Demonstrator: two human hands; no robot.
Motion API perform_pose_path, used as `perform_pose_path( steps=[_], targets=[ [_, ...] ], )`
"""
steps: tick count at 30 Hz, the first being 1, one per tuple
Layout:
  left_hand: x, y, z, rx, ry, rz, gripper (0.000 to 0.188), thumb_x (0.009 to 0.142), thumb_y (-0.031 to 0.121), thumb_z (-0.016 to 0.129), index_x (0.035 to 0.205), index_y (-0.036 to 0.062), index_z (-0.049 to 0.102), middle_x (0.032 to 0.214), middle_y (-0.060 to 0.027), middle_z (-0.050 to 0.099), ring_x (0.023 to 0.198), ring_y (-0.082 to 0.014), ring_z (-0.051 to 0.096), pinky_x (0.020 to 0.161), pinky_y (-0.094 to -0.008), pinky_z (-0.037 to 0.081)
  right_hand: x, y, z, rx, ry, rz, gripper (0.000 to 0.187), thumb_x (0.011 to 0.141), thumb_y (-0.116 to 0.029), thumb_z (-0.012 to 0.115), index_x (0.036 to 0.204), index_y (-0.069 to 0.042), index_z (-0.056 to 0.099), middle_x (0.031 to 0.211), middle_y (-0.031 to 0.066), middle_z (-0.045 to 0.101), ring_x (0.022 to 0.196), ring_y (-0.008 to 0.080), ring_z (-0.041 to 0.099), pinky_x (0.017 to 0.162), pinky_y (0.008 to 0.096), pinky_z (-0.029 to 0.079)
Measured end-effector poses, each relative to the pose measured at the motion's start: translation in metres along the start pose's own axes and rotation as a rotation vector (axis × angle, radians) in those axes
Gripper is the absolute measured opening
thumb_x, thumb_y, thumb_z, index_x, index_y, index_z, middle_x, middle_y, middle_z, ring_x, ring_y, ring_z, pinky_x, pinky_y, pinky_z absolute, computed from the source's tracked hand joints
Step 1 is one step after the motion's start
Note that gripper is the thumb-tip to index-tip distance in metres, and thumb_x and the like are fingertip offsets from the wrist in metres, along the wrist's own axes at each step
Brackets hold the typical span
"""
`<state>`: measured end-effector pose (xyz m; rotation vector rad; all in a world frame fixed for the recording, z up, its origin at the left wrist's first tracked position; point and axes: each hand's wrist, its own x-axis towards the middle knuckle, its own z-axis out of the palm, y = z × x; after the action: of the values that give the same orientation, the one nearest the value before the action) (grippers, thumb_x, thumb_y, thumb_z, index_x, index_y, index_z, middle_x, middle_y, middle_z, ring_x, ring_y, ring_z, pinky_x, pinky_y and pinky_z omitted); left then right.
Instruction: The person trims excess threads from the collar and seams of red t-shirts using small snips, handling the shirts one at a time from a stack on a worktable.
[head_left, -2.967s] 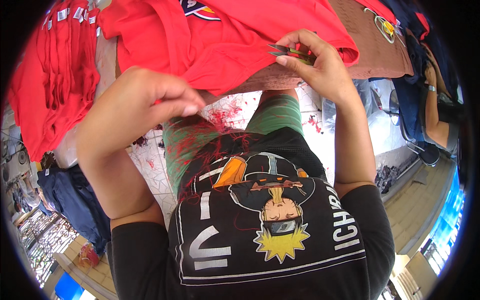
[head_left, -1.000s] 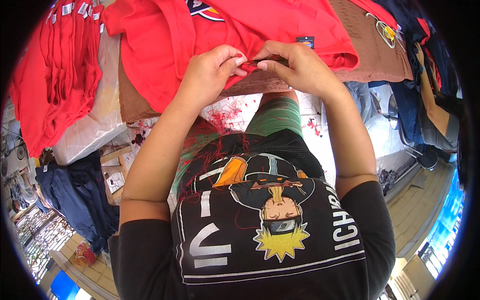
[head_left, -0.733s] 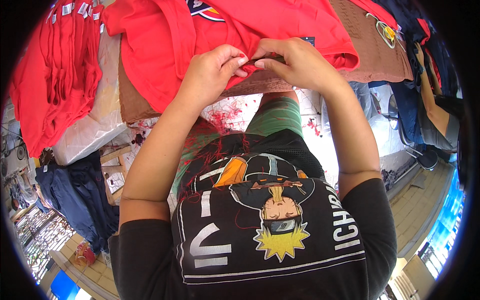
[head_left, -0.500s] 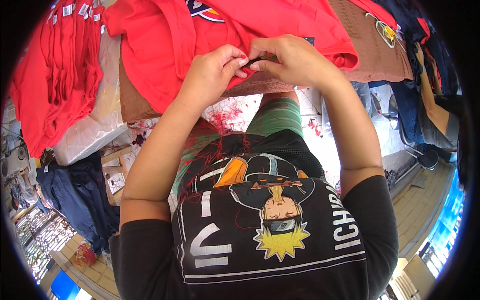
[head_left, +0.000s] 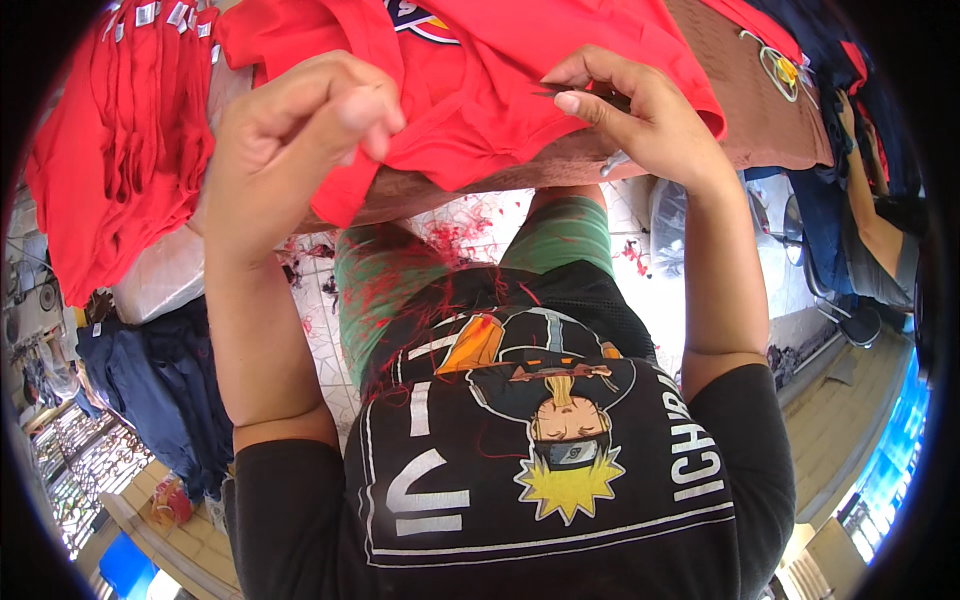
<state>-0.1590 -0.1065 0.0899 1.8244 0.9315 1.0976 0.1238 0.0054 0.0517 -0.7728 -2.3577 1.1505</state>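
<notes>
A red garment (head_left: 500, 90) lies spread over the edge of a brown table (head_left: 740, 110) in front of me. My right hand (head_left: 650, 125) rests on its hem and grips small dark thread snips (head_left: 575, 93) between thumb and fingers. My left hand (head_left: 295, 135) is lifted off to the left, closer to the camera, with fingertips pinched together just in front of the hanging fold of the garment. I cannot see whether a thread is in that pinch. Loose red threads cling to my green shorts (head_left: 400, 290).
A stack of red garments (head_left: 110, 150) hangs at the left above a clear plastic bag (head_left: 160, 290). Navy clothes (head_left: 150, 380) are piled lower left. Red thread scraps (head_left: 470, 220) litter the tiled floor. Another person's arm (head_left: 880, 230) shows at the right.
My left hand has left the hem beside my right hand and pulled up and to the left, fingers still pinched. My right hand stays on the hem with the snips.
</notes>
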Motion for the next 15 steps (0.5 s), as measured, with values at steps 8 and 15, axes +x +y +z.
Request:
perform_pose_path(
  steps=[8, 15],
  targets=[
    [0.005, -0.037, 0.065, 0.568, 0.244, -0.239, 0.027, 0.079, 0.007, 0.071, 0.105, 0.0066, 0.064, 0.113, -0.0071, 0.061, 0.076, -0.0164, 0.061, 0.071, -0.0288, 0.051, 0.007, 0.008, 0.049, 0.342, 0.125, 0.069, 0.026, 0.089, -0.016, 0.068, 0.109, -0.002, 0.062, 0.088, -0.0039, 0.06, 0.08, 0.0033, 0.052, 0.071, 0.0197, 0.043],
    [-0.004, -0.074, 0.073, 0.678, 0.28, -0.249, 0.033, 0.078, 0.007, 0.073, 0.109, 0.0058, 0.065, 0.113, -0.0066, 0.063, 0.089, -0.0176, 0.063, 0.076, -0.0298, 0.052, 0.007, 0.014, 0.076, -0.012, 0.162, 0.209, 0.016, 0.082, -0.016, 0.073, 0.09, -0.003, 0.069, 0.062, 0.001, 0.055, 0.059, 0.0056, 0.048, 0.056, 0.0236, 0.042]
  ],
)
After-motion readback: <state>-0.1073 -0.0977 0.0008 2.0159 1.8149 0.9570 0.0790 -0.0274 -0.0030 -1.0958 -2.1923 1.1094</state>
